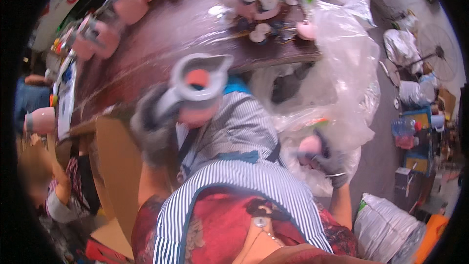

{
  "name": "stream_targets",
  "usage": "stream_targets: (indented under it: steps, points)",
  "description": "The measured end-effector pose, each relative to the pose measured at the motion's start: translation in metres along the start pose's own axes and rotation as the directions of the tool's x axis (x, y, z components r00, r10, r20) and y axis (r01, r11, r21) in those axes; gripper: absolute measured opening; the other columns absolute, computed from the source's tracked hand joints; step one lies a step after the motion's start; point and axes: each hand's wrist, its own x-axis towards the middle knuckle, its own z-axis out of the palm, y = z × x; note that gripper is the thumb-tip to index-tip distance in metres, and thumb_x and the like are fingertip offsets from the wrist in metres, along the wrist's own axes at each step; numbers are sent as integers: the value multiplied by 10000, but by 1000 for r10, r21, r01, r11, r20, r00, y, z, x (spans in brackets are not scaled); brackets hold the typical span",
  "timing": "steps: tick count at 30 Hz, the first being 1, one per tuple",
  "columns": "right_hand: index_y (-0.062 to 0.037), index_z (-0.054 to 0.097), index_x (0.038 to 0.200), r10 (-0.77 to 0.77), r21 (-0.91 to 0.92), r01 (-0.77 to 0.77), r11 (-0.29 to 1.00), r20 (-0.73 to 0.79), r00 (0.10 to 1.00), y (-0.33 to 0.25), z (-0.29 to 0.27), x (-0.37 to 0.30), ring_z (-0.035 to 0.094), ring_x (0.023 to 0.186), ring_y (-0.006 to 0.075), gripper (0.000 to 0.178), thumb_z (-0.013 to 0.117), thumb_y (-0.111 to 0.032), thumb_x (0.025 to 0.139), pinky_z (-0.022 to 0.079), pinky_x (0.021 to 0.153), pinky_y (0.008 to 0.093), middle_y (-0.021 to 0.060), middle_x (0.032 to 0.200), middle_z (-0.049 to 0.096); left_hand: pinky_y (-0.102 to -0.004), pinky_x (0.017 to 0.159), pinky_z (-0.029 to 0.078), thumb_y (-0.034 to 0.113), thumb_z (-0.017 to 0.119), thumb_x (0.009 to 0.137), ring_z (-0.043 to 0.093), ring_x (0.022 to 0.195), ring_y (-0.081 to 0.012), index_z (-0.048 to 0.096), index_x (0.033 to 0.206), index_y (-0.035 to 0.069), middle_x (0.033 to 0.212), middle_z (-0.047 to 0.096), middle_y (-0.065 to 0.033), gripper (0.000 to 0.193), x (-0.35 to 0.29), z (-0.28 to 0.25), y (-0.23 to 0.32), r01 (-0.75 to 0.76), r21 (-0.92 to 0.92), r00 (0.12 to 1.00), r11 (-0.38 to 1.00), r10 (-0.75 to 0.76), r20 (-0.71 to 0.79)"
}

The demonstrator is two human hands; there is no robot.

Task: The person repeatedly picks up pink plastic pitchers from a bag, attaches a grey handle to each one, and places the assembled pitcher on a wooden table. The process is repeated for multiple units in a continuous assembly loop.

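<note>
Lower middle of the frame is all striped apron (pixel 244 181) over a red patterned top, so the lap blocks any view straight down. The left hand (pixel 154 127) in a fuzzy grey glove is clenched around a pink plastic jug with a grey spouted lid (pixel 198 90), held mid-frame over the lap; it's blurred, so honestly that grip could slip on smooth plastic. At right the gloved right hand (pixel 325 159) is closed on a pink rounded piece (pixel 309 145) inside the crinkly clear plastic bag (pixel 342 68), and I reckon the film could snag. Further up, the dark brown table (pixel 195 24) carries more pink jugs (pixel 132 2) near its edge, easy to knock.
</note>
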Motion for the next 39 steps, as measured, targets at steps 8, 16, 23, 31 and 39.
stream_targets:
  steps: [8,16,23,31,39]
  points:
    - [-15,496,1384,-738,-91,733,675,-92,668,-187,22,126,468,1313,358,599,691,-250,868,361,1087,427,185,1439,484,-313,879,527,170,855,721,677,993,-170,664,1165,11,1069,713,-138,509,-16,7,-3,-15,-33,950,999,25,311]
    - [-4,458,1418,-869,190,864,465,286,405,-207,46,178,441,1339,390,864,778,-429,738,352,1102,451,200,1444,483,-311,872,531,177,847,725,679,938,-162,680,1142,38,1042,720,-99,470,0,-11,-33,179,-208,924,962,-92,372]
    - [3,469,1409,-864,191,874,446,347,365,-207,63,194,493,1261,398,808,718,-437,778,372,1074,456,204,1426,488,-321,895,531,155,830,737,680,968,-180,671,1150,37,1059,717,-103,458,12,-6,-63,284,-329,886,901,-116,448]
    - [8,461,1404,-870,-330,923,199,373,321,-228,36,163,434,1324,438,792,653,-486,814,291,1125,531,240,1400,486,-339,915,539,161,819,759,691,1003,-215,645,1200,43,1107,707,-121,488,13,0,-62,221,-259,852,940,-57,520]
    - [4,445,1392,-234,44,231,972,265,935,-141,87,251,488,1249,439,525,557,-159,905,392,1070,457,253,1377,496,-358,803,545,278,732,827,690,921,-267,617,1179,45,1030,689,-156,438,-9,81,-28,102,160,878,982,-164,450]
